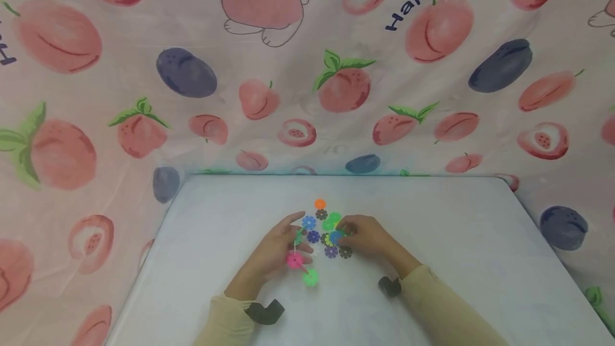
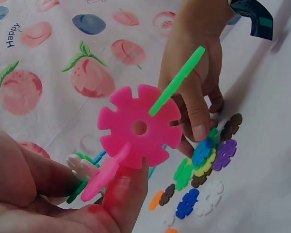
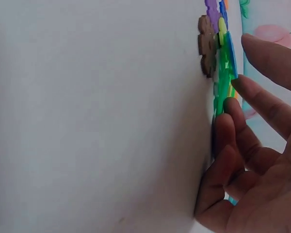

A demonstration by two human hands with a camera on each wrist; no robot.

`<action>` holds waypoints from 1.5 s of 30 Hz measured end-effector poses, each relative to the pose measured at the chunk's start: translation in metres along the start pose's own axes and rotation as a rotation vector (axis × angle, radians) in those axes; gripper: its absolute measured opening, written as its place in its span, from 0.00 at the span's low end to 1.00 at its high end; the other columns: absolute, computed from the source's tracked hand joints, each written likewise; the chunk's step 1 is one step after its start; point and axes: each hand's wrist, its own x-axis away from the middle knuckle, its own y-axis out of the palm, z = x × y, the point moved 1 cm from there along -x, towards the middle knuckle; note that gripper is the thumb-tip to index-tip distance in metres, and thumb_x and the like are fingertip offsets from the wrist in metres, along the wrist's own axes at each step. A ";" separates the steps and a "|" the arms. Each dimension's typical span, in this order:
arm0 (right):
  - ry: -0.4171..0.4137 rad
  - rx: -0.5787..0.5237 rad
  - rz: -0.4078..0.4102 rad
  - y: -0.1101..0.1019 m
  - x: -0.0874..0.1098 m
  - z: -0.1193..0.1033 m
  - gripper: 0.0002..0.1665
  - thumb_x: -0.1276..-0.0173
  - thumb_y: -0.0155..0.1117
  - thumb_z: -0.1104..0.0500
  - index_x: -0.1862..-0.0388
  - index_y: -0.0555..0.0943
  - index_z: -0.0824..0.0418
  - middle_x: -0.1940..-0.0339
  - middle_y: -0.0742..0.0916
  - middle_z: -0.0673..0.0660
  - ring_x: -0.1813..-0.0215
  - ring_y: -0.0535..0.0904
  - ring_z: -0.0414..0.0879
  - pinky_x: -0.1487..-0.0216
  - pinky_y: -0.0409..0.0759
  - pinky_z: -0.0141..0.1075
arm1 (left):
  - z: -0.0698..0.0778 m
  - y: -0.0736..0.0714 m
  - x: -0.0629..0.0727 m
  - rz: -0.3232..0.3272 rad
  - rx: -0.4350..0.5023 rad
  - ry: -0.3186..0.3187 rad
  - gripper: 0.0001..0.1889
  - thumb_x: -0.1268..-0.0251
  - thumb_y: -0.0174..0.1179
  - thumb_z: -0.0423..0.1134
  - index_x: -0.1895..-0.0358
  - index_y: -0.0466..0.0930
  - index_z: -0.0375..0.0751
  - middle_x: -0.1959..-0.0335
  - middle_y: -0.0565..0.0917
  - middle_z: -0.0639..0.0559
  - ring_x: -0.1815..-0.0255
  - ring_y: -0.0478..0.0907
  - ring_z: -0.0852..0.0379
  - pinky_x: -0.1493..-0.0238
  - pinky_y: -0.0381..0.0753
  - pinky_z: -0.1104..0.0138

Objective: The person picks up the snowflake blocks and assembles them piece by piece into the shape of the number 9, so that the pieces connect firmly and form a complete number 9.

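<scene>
My left hand holds up several joined plastic snowflake discs. A pink disc faces the left wrist camera, with a green disc seen edge-on in one slot. Another pink disc is slotted into its lower side, and a white disc shows by the fingers. Over the loose discs, my right hand reaches down to a blue disc on top of the heap. In the right wrist view an index fingertip meets the edge of that blue disc, while the thumb stands apart from it.
Loose discs lie between the hands: dark blue, light blue, green, purple, brown and orange. The white table ends at a fruit-print cloth behind it.
</scene>
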 end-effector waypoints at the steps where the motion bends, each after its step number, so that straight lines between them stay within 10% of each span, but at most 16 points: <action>1: 0.004 0.009 -0.005 0.000 0.000 -0.001 0.16 0.38 0.76 0.49 0.51 0.86 0.46 0.57 0.87 0.46 0.52 0.81 0.44 0.46 0.82 0.46 | 0.000 0.000 0.000 0.000 -0.002 0.001 0.26 0.16 0.37 0.37 0.19 0.55 0.51 0.28 0.62 0.29 0.55 0.85 0.51 0.57 0.90 0.58; 28: -0.006 -0.008 0.024 0.001 -0.006 -0.006 0.08 0.38 0.76 0.53 0.61 0.86 0.48 0.61 0.87 0.47 0.55 0.81 0.44 0.48 0.82 0.46 | 0.001 -0.001 -0.002 -0.015 0.013 -0.016 0.28 0.19 0.36 0.34 0.19 0.56 0.49 0.29 0.62 0.28 0.53 0.84 0.49 0.54 0.89 0.53; 38: 0.006 -0.099 0.024 -0.004 -0.004 0.001 0.17 0.37 0.75 0.53 0.50 0.84 0.50 0.66 0.86 0.47 0.62 0.81 0.43 0.58 0.80 0.38 | 0.001 -0.002 -0.002 -0.024 0.042 -0.036 0.28 0.21 0.36 0.33 0.20 0.57 0.47 0.31 0.63 0.26 0.55 0.84 0.50 0.55 0.89 0.52; 45: -0.100 -0.255 -0.012 -0.009 0.005 -0.006 0.05 0.33 0.71 0.53 0.58 0.86 0.49 0.64 0.88 0.48 0.59 0.82 0.44 0.58 0.82 0.39 | 0.000 -0.002 -0.001 -0.034 0.030 -0.046 0.27 0.19 0.35 0.33 0.22 0.62 0.52 0.31 0.64 0.28 0.56 0.84 0.50 0.55 0.89 0.52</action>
